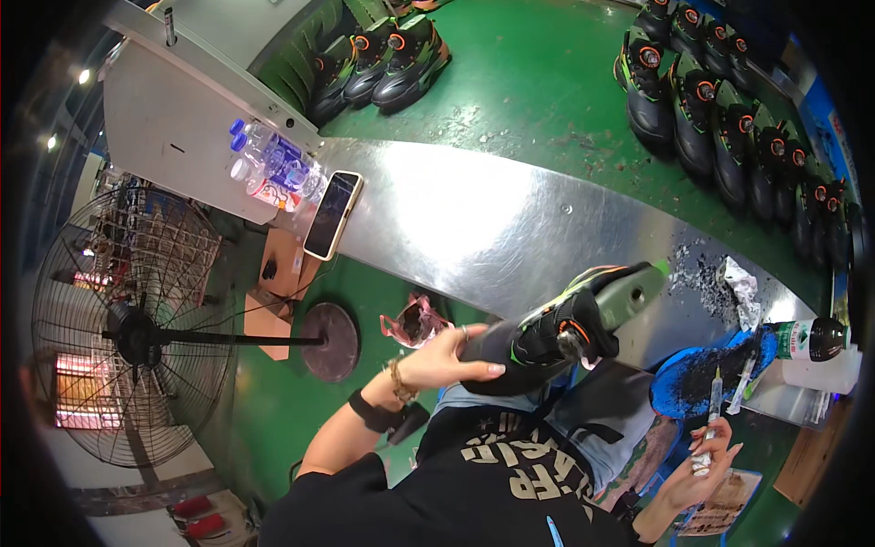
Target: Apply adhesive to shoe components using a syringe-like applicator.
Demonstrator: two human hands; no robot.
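My left hand (442, 357) is wrapped round the toe end of a black shoe (533, 351) with green and orange trim. A green shoe last (627, 299) sticks out of the shoe's opening, over the metal table edge. In my right hand (704, 463), lower right, is a slim clear syringe (715, 401), its tip pointing up and away from me. Just beyond that tip lies a blue piece shaped like a sole (679, 378), speckled with black. The two hands are apart, and the syringe does not touch the shoe.
A metal ledge (538, 210) borders a green work surface (529, 73) with rows of black shoes (715, 128). Black crumbs (697, 278), crumpled white paper (743, 290) and a dark bottle (811, 339) lie at right. Left are a phone (333, 217), plastic bottles (278, 159) and a fan (137, 333).
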